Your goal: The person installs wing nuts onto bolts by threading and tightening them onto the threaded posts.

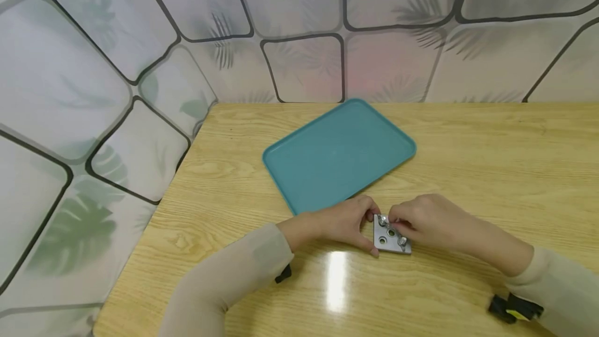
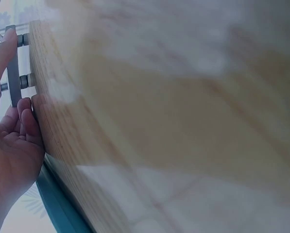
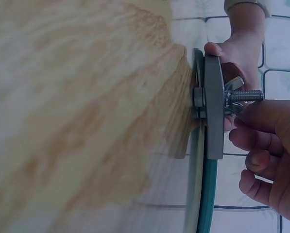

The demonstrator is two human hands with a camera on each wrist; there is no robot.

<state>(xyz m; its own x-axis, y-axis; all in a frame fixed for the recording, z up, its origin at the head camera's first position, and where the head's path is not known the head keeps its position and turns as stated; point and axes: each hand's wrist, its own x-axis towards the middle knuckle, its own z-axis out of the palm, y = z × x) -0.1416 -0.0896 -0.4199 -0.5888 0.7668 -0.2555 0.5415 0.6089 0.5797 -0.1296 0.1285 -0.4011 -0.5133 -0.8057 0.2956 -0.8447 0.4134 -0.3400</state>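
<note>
A small square metal plate (image 1: pixel 394 248) with round holes lies near the middle of the table in the head view. Bolts pass through it; their heads lift it off the wood. My left hand (image 1: pixel 341 222) holds the plate by its left side, thumb at the near corner, fingers at the far one. Over the far part, my right hand (image 1: pixel 432 220) pinches a small wing nut (image 3: pixel 236 108), partly hidden by the fingertips. Beside it a threaded bolt (image 3: pixel 249 95) carries another wing nut (image 3: pixel 233 83). Another wing nut (image 1: pixel 403 242) shows at the plate's near right.
Behind the hands lies a blue-green tray (image 1: pixel 339 155), turned at an angle. The wooden table (image 1: pixel 505 170) meets a patterned curtain (image 1: pixel 299 66) at the back and left. A black strap device (image 1: pixel 515 308) sits at the right sleeve.
</note>
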